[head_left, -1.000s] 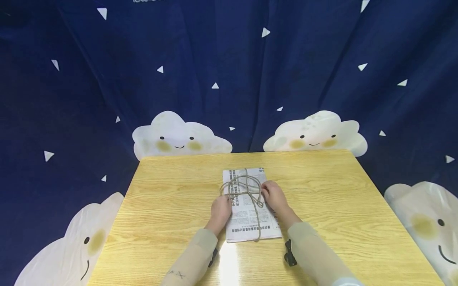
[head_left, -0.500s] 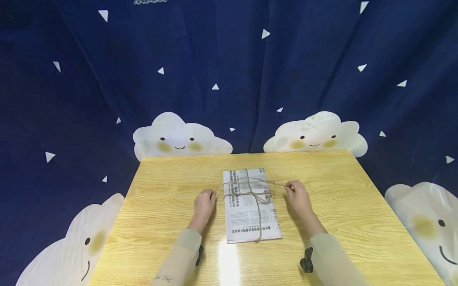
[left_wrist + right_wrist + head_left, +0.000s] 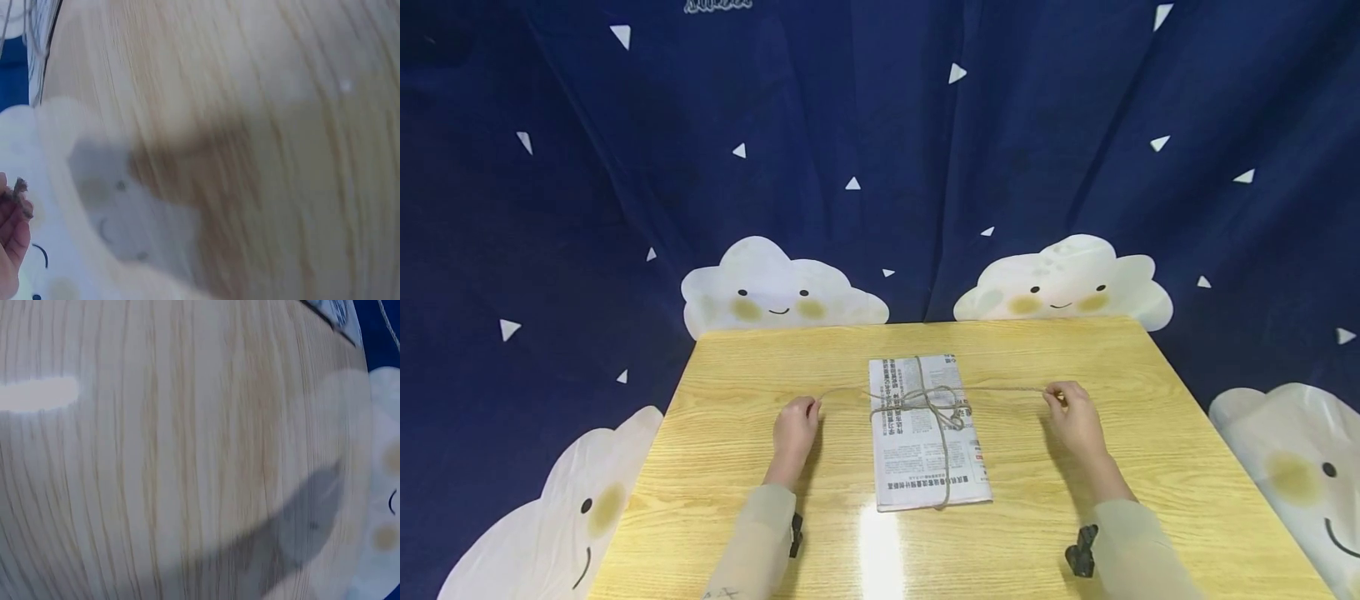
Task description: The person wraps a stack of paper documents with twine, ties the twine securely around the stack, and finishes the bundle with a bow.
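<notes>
Head view: from above, facing forward and down across the surface (image 3: pixel 715 450). Wrist views, two: close, both edged by the newspaper bundle (image 3: pixel 913 462).

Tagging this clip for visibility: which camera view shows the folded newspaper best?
The head view: the newspaper shows whole there, with twine crossed over it. The left wrist view catches only a sliver at upper left; the right wrist view, only a corner at top right.
</notes>
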The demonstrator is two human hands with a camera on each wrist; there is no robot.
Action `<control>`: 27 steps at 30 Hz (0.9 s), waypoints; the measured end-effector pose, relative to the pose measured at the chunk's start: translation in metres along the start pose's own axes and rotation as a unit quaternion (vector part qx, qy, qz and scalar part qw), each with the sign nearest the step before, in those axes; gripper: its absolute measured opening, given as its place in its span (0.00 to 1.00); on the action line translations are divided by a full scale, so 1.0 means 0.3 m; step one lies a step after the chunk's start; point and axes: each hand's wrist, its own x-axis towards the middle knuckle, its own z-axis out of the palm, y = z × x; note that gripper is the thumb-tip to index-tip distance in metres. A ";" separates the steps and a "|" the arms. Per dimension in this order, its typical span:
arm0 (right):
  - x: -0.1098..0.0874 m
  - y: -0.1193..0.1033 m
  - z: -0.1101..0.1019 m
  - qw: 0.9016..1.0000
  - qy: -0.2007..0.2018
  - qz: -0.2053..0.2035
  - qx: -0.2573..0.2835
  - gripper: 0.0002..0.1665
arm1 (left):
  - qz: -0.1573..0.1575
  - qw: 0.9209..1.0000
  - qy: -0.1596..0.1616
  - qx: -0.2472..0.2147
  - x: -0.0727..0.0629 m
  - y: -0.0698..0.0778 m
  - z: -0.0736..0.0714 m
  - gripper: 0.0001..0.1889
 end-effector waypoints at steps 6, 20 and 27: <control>-0.012 0.044 -0.064 1.000 0.020 0.016 -0.016 0.06 | -0.020 1.000 0.000 0.007 -0.011 -0.054 -0.031 0.07; -0.098 0.152 -0.048 0.989 -0.086 0.119 -0.028 0.11 | -0.107 0.990 -0.077 0.049 -0.067 -0.144 -0.043 0.08; -0.090 0.101 -0.011 0.991 -0.094 0.086 -0.037 0.17 | -0.083 0.992 -0.084 0.032 -0.044 -0.094 -0.022 0.14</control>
